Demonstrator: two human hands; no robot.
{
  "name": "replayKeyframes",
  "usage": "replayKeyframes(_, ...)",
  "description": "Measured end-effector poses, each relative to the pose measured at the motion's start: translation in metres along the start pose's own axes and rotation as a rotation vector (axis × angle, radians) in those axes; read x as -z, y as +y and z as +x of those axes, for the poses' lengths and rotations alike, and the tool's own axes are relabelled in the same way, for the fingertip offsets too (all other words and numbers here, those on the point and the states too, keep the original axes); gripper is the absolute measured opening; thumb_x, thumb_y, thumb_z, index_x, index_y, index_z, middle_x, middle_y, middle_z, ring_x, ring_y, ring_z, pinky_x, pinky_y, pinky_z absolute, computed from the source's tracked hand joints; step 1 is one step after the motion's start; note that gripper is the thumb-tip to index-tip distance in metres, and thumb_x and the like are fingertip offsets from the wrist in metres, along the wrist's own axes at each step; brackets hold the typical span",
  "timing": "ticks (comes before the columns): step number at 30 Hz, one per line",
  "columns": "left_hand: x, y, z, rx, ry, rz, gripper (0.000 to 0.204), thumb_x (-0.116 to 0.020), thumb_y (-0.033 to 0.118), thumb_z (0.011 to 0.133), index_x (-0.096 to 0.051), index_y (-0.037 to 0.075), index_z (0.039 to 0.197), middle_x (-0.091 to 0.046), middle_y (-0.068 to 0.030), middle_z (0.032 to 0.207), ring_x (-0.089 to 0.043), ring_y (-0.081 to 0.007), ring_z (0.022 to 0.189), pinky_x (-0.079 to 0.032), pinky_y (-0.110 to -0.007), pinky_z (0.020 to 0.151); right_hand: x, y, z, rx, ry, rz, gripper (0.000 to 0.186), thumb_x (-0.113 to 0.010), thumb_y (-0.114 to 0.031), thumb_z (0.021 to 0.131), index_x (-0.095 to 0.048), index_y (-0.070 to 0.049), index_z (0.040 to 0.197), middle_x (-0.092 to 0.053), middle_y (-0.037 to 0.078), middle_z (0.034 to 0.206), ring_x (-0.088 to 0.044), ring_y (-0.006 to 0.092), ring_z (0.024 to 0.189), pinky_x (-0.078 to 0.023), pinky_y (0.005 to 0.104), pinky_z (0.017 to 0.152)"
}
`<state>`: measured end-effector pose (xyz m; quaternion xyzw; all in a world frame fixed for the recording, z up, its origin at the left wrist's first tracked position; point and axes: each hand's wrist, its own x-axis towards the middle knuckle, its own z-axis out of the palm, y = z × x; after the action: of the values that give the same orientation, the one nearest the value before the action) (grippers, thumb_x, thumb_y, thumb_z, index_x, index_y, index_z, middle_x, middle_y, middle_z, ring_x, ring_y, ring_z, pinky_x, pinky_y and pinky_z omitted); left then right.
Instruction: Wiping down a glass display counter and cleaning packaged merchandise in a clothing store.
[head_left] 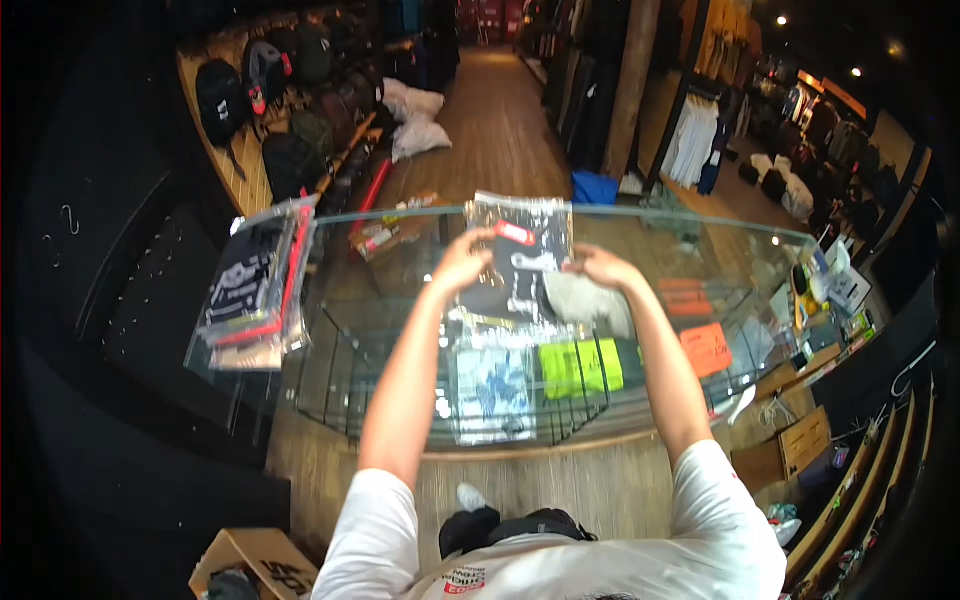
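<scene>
On the glass counter (pixel 385 285) in front of me lies a black folded garment in a clear plastic bag (pixel 515 275), with light graphics and a red label (pixel 515 232). My left hand (pixel 465 262) rests on the bag's left side, thumb and fingers spread, fingertips near the label. At the right edge, my right hand (pixel 607 268) touches the bag with its fingers stretched out toward it. Both hands are open; some fingertips are too small to make out. On the counter's left end sits a stack of similar bagged garments (pixel 255 280).
Through the glass show a grey item (pixel 588 303), a yellow-green folded piece (pixel 580 367), a pale patterned packet (pixel 495 392) and orange pieces (pixel 706 348). Backpacks (pixel 222 97) hang at the far left. A cardboard box (pixel 255 560) stands at the lower left.
</scene>
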<state>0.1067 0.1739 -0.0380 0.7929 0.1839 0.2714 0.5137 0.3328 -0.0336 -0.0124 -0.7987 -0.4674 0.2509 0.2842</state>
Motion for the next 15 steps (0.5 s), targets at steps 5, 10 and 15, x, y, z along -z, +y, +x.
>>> replayKeyframes(5,0.018,-0.014,0.011,-0.050,0.016,-0.074,0.037,-0.055,0.007,0.089,-0.070,0.007,0.123,-0.071,-0.0043,0.101,-0.065,-0.0130,0.088,-0.054,-0.029,0.081,-0.006,-0.022,0.006,0.082,0.045,-0.076,0.057,-0.071,-0.037,0.090,-0.063,-0.001,0.134,-0.063,0.020,0.137,-0.059,0.0287,0.125,-0.042,0.0349,0.109)
replayKeyframes(10,0.011,-0.009,0.012,-0.004,0.057,-0.030,0.036,-0.057,0.012,0.089,-0.074,0.011,0.121,-0.073,-0.0017,0.113,-0.061,-0.0119,0.088,-0.049,-0.026,0.076,-0.012,-0.005,0.024,0.106,0.149,-0.090,0.046,-0.067,-0.038,0.085,-0.074,-0.002,0.113,-0.070,0.021,0.122,-0.066,0.0344,0.113,-0.049,0.0382,0.099)
replayKeyframes(15,0.010,-0.019,0.021,-0.210,0.028,0.123,0.037,-0.052,0.009,0.091,-0.071,0.005,0.123,-0.070,-0.0070,0.124,-0.062,-0.0165,0.112,-0.046,-0.028,0.100,-0.007,0.005,0.029,0.188,0.125,-0.293,0.041,-0.053,-0.033,0.096,-0.072,-0.008,0.122,-0.072,0.015,0.121,-0.067,0.0280,0.111,-0.048,0.0371,0.101)
